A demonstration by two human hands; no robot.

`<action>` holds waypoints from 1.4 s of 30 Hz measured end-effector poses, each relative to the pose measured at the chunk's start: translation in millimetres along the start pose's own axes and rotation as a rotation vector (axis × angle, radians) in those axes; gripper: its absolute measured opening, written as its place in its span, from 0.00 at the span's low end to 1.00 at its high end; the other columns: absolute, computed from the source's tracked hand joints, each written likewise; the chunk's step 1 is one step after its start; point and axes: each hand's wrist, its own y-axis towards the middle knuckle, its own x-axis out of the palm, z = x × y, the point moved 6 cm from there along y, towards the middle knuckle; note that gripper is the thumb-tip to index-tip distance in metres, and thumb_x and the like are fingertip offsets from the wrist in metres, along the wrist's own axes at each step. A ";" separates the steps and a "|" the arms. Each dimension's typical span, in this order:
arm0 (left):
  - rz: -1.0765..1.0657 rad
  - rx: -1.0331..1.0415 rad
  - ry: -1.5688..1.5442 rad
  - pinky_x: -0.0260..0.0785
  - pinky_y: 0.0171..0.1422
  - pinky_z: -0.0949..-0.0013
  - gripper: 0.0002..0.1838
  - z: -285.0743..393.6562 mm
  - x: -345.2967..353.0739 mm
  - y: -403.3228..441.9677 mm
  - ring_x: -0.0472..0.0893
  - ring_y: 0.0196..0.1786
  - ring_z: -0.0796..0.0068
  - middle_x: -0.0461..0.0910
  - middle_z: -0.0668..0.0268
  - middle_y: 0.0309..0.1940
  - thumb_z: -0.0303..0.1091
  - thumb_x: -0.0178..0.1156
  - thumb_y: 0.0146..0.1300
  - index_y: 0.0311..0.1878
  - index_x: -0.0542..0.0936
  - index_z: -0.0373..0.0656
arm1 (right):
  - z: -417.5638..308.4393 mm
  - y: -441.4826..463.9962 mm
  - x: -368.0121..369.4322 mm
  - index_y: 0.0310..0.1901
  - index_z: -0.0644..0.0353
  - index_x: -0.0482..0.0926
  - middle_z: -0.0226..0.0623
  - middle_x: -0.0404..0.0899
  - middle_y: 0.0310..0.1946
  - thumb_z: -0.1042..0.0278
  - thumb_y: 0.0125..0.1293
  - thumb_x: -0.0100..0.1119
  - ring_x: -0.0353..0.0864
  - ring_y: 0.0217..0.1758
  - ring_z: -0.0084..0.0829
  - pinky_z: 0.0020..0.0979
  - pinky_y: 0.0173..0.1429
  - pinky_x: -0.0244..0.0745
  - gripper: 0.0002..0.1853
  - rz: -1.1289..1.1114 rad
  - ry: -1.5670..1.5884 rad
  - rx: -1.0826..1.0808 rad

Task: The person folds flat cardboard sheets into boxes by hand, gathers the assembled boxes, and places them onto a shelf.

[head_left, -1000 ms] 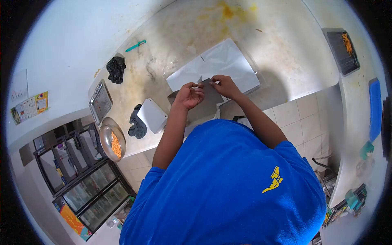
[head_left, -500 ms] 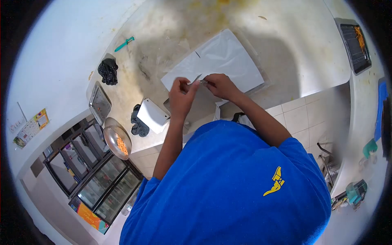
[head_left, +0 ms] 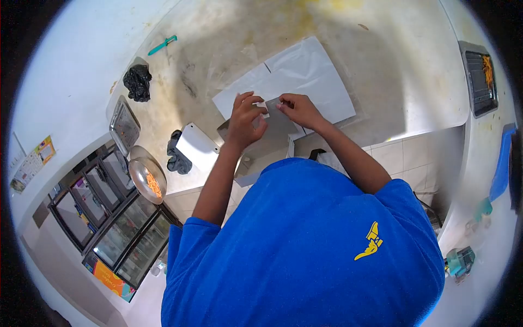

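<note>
My left hand (head_left: 246, 122) is over the near left part of a large white sheet (head_left: 310, 71), with a small white piece (head_left: 263, 109) held at its curled fingers. To its right my right hand (head_left: 300, 111) has thumb and forefinger pinched together; what is in that pinch is too small to make out. The two hands are apart. The sheet lies at an angle on the table, with a short dark mark near its far left edge and clear plastic around its sides. Below the hands is a grey, flat surface (head_left: 275, 126), partly covered by my left hand.
On the left are a teal pen-like tool (head_left: 162, 45), crumpled black plastic (head_left: 138, 83), a metal tray (head_left: 125, 126), a metal bowl (head_left: 143, 169) with orange shreds, a white board (head_left: 197, 146) and dark cloth (head_left: 177, 155). A black tray (head_left: 479, 90) with orange shreds stands far right.
My hands have moved apart from their meeting point. The left fingers have spread somewhat, and a small white piece now shows there. The view has shifted slightly.
</note>
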 end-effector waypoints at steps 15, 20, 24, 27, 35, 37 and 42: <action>0.499 -0.999 -0.677 0.72 0.35 0.76 0.09 4.2 25.5 -86.0 0.76 0.28 0.80 0.76 0.69 0.27 0.32 0.64 0.59 0.36 0.77 0.37 | -6.2 -29.6 23.1 0.41 0.64 0.80 0.43 0.74 0.43 0.54 0.62 0.58 0.75 0.48 0.34 0.34 0.52 0.70 0.18 0.049 0.229 0.045; 0.522 -1.125 -1.121 0.73 0.42 0.75 0.08 2.5 42.1 -100.0 0.76 0.34 0.81 0.77 0.69 0.31 0.33 0.61 0.62 0.38 0.78 0.37 | -10.0 -32.5 35.1 0.40 0.65 0.79 0.43 0.74 0.42 0.55 0.63 0.57 0.74 0.47 0.36 0.33 0.54 0.68 0.17 0.047 0.283 0.095; 0.599 -1.104 -1.186 0.72 0.46 0.75 0.08 -2.0 48.5 -107.2 0.76 0.38 0.81 0.76 0.68 0.32 0.33 0.59 0.64 0.36 0.77 0.38 | -10.2 -36.8 41.5 0.38 0.65 0.79 0.43 0.74 0.42 0.56 0.64 0.56 0.74 0.47 0.35 0.32 0.54 0.68 0.17 0.098 0.418 0.175; 0.664 -1.104 -1.263 0.72 0.45 0.76 0.07 -2.2 51.0 -109.9 0.76 0.37 0.81 0.76 0.68 0.32 0.32 0.60 0.63 0.35 0.77 0.38 | -19.1 -39.0 38.9 0.42 0.65 0.77 0.36 0.74 0.42 0.59 0.65 0.56 0.73 0.47 0.27 0.28 0.52 0.67 0.16 0.079 0.338 0.163; 0.771 -1.190 -1.186 0.72 0.41 0.78 0.07 -7.3 53.1 -115.7 0.76 0.36 0.80 0.78 0.67 0.33 0.32 0.60 0.63 0.37 0.77 0.38 | -27.6 -38.6 37.5 0.38 0.65 0.80 0.38 0.74 0.41 0.61 0.63 0.58 0.75 0.47 0.31 0.30 0.53 0.68 0.13 0.161 0.244 0.015; 0.798 -1.161 -1.234 0.73 0.43 0.78 0.07 -8.0 53.8 -116.1 0.77 0.37 0.79 0.78 0.67 0.33 0.31 0.62 0.61 0.38 0.78 0.37 | -26.2 -37.9 38.6 0.38 0.65 0.80 0.38 0.74 0.41 0.62 0.63 0.58 0.75 0.47 0.31 0.31 0.53 0.68 0.13 0.185 0.279 0.028; 0.744 -1.160 -1.281 0.74 0.45 0.78 0.07 -9.8 55.0 -112.1 0.78 0.39 0.78 0.79 0.66 0.35 0.30 0.63 0.59 0.38 0.78 0.37 | -18.3 -34.9 45.2 0.38 0.65 0.80 0.38 0.74 0.41 0.61 0.61 0.60 0.74 0.47 0.31 0.32 0.53 0.68 0.13 0.153 0.385 0.144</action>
